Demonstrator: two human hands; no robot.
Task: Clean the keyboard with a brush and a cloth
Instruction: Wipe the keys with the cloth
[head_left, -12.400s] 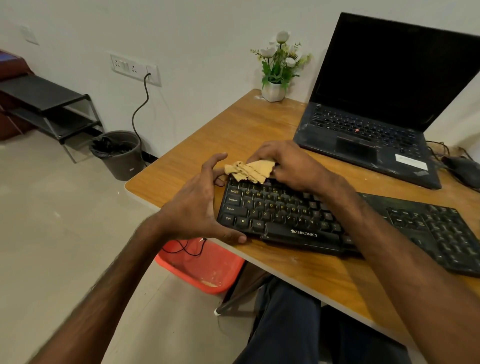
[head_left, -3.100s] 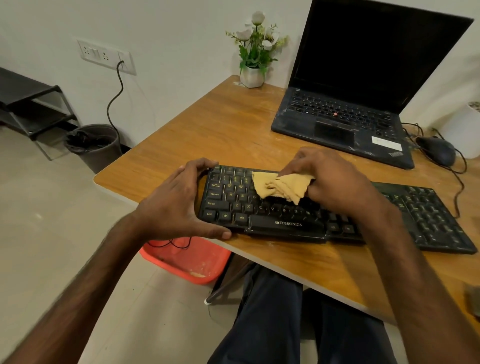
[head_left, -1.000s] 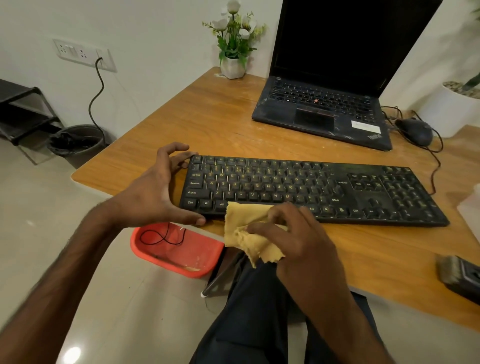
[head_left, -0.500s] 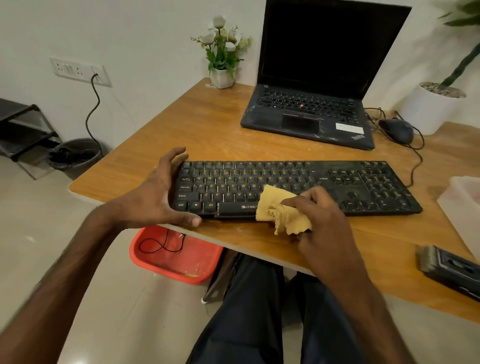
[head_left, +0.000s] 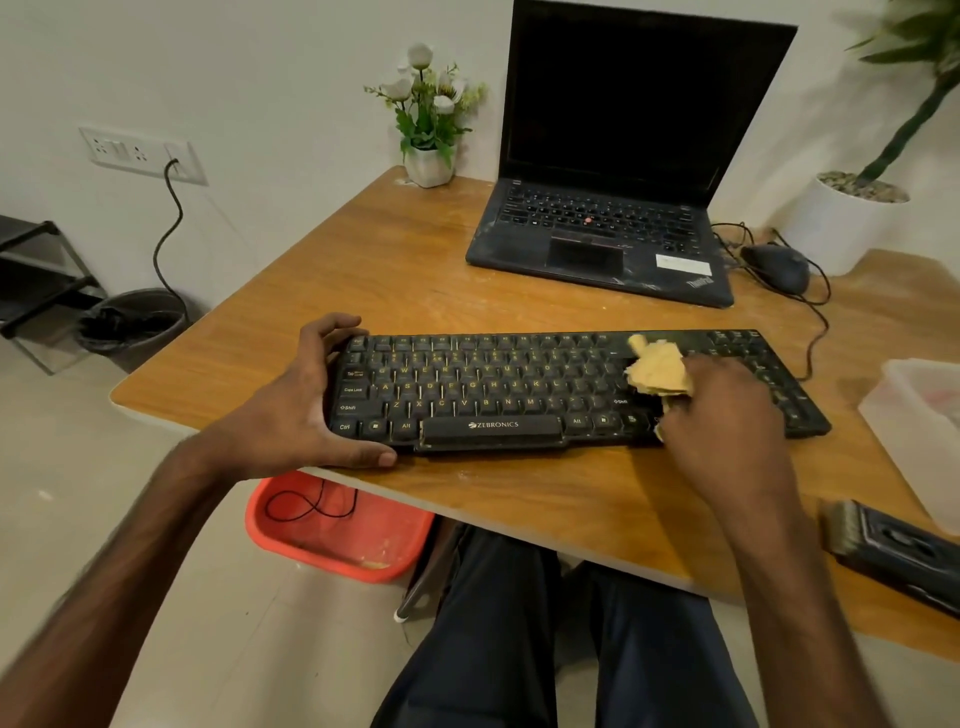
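A black keyboard (head_left: 498, 384) lies near the front edge of the wooden desk (head_left: 395, 275). My left hand (head_left: 306, 410) clasps its left end, thumb along the front edge and fingers curled over the back corner. My right hand (head_left: 727, 415) holds a crumpled tan cloth (head_left: 655, 366) and presses it on the keys at the right of the main block, beside the number pad. A black-handled brush (head_left: 898, 551) lies on the desk at the far right, apart from both hands.
An open black laptop (head_left: 608, 228) stands behind the keyboard, with a wired mouse (head_left: 776, 267) to its right. A small flower pot (head_left: 428, 163) and a large white planter (head_left: 844, 223) sit at the back. A translucent container (head_left: 919, 415) is at the right edge. A red tub (head_left: 332, 535) sits on the floor.
My right hand has carried the cloth from the keyboard's front edge near the space bar up and right onto the keys beside the number pad. My left hand keeps its hold.
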